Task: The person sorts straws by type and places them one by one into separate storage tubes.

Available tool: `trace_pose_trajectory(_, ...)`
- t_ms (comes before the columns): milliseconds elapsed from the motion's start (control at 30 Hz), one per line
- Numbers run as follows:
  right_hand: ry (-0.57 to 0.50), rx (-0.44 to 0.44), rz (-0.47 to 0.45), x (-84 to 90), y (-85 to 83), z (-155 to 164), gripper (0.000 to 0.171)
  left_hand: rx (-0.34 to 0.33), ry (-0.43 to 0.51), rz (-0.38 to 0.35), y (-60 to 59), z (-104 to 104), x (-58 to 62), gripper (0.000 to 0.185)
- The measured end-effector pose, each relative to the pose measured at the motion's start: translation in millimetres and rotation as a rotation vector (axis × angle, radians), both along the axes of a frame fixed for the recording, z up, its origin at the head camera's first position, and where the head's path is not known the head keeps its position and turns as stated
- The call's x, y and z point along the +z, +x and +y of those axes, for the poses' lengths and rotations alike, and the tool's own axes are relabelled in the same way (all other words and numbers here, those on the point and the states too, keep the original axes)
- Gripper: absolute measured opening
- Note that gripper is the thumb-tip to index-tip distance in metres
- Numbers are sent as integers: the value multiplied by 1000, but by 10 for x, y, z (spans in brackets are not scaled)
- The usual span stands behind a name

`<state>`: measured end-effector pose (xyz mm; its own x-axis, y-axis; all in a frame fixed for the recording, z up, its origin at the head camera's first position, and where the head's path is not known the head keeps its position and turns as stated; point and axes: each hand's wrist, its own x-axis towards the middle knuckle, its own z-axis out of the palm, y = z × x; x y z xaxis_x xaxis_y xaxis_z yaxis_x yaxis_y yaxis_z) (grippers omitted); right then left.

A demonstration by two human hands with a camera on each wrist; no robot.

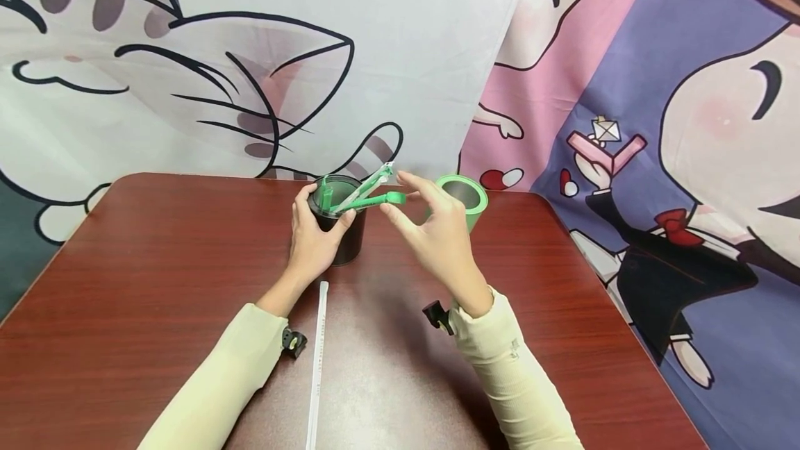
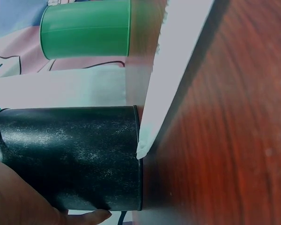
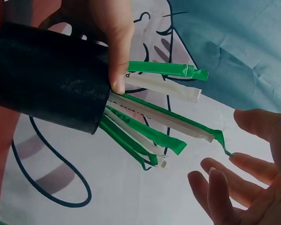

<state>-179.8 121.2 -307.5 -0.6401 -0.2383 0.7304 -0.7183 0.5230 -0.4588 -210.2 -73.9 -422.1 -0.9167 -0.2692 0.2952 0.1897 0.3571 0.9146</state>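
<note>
My left hand grips a black cylindrical cup by its rim, with the thumb on the near side. Paper-wrapped straws in green and white poke out of its mouth, several of them leaning to the right. My right hand hovers just right of these ends, fingers and thumb spread apart. In the right wrist view, one of its fingertips meets or nearly meets the bent tip of a green wrapper; whether they touch I cannot tell.
A green cup with a dark inside stands behind my right hand. One long white wrapped straw lies on the brown table, between my forearms. Cartoon-printed cloth hangs behind the table.
</note>
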Motion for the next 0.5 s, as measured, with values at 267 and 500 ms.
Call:
trace_pose_trajectory(267, -10, -19, -37, -70, 17, 37, 43, 6, -3, -1, -20, -1, 5, 84)
trace_pose_trajectory(500, -17, -26, -44, -128, 40, 67, 42, 2, 0, 1, -10, 1, 5, 84)
